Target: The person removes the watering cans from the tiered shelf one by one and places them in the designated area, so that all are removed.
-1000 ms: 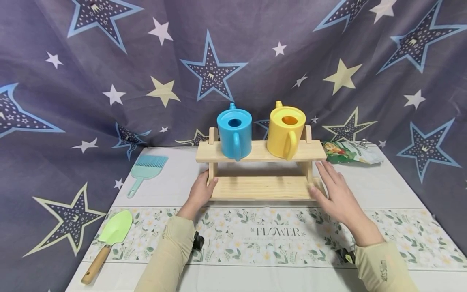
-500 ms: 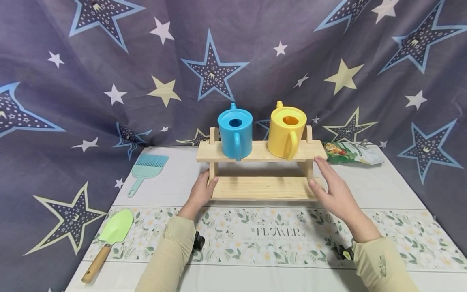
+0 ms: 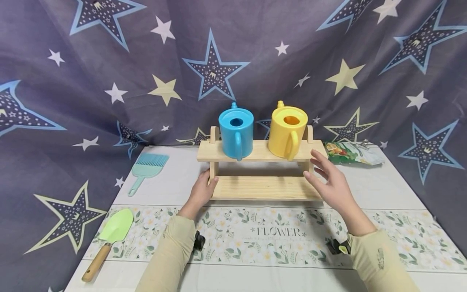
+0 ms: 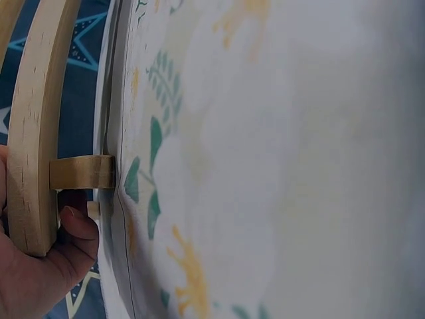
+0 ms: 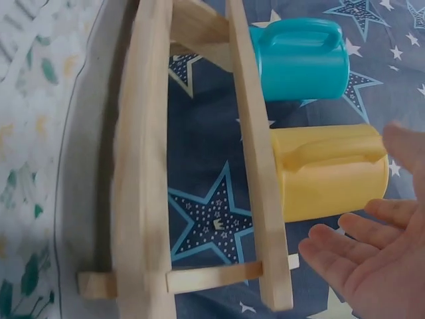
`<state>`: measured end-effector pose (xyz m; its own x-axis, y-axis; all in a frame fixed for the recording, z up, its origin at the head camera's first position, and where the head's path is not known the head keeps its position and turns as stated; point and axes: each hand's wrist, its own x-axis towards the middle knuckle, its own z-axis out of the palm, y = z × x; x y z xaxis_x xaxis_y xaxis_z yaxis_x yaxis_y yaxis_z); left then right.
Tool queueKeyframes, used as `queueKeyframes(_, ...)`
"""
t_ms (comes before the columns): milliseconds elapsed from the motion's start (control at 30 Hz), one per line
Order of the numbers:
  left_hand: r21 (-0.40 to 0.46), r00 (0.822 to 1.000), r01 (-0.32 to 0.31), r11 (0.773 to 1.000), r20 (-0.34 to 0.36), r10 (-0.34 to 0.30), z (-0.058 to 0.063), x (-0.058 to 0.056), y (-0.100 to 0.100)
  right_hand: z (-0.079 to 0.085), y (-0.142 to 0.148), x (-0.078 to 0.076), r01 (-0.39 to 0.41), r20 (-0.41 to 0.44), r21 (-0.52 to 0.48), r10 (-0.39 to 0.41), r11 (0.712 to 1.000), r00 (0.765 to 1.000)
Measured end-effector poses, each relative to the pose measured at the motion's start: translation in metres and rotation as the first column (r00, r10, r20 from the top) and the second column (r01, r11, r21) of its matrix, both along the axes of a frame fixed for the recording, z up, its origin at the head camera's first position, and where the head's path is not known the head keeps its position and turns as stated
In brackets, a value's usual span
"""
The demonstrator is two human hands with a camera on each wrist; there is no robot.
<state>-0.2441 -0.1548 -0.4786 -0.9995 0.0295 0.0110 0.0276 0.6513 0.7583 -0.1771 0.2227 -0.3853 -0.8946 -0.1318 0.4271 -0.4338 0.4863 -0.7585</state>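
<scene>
A two-tier wooden shelf [image 3: 262, 188] stands on the table, with a blue watering can [image 3: 236, 136] and a yellow watering can [image 3: 286, 136] upright on its top board. At its left end, my left hand [image 3: 200, 190] grips the lower board; the left wrist view shows the curled fingers beside the board [image 4: 36, 133], and the rest of the hand is partly cut off. My right hand [image 3: 333, 186] is in front of the shelf's right end, fingers spread and holding nothing. In the right wrist view, this hand [image 5: 378, 262] is near the yellow can [image 5: 332, 176].
Left of the shelf lies a teal brush [image 3: 146, 166], with a green trowel [image 3: 116, 228] with a wooden handle closer in. A printed bag [image 3: 355, 153] with a clip lies behind right. A star-patterned curtain [image 3: 138, 61] hangs behind the floral tablecloth [image 3: 270, 243].
My right hand has shifted left and slightly up from beside the shelf's right end to in front of it. The left hand, shelf and cans keep their places.
</scene>
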Motion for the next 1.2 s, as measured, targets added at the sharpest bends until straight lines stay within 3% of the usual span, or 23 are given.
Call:
queueKeyframes(333, -0.004, 1.000, -0.003, 1.000, 0.007, 0.003, 0.000, 0.000, 0.000, 0.006, -0.007, -0.006, -0.044, 0.020, -0.155, 0.047, 0.987, 0.999)
queueKeyframes(1200, -0.008, 1.000, -0.015, 1.000, 0.010, 0.016, 0.002, 0.003, 0.000, 0.017, -0.025, -0.023, -0.025, 0.024, -0.243, 0.031, 0.970, 0.999)
